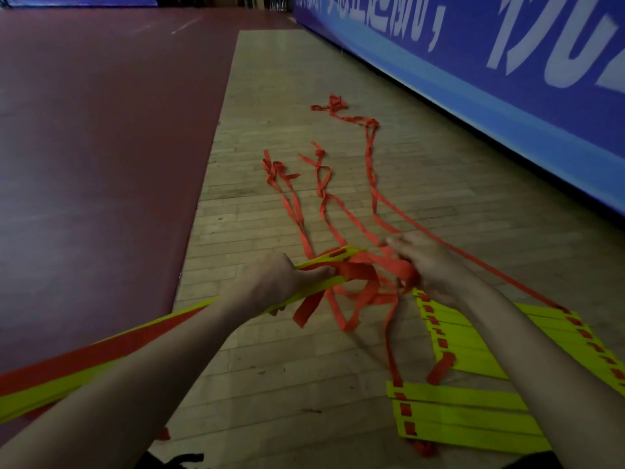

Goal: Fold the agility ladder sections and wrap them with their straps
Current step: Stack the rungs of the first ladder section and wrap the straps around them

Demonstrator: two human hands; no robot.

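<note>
My left hand (270, 282) grips a long bundle of stacked yellow ladder rungs (101, 360), held slanting above the floor with its far end near the middle of the view. Red strap (358, 275) is wound around that far end, and my right hand (426, 265) pinches a bunch of this strap just to the right of it. Loose loops of strap hang down below both hands. More red straps (324, 184) trail away across the floor. Two flat stacks of yellow rungs lie on the floor at the right, one (473, 336) under my right forearm, the other (463, 414) nearer to me.
The wooden strip of floor (270, 367) runs ahead, with a dark red mat (101, 147) on its left. A blue banner wall with white lettering (507, 69) borders the right side. A tangled strap end (338, 106) lies far ahead near the banner.
</note>
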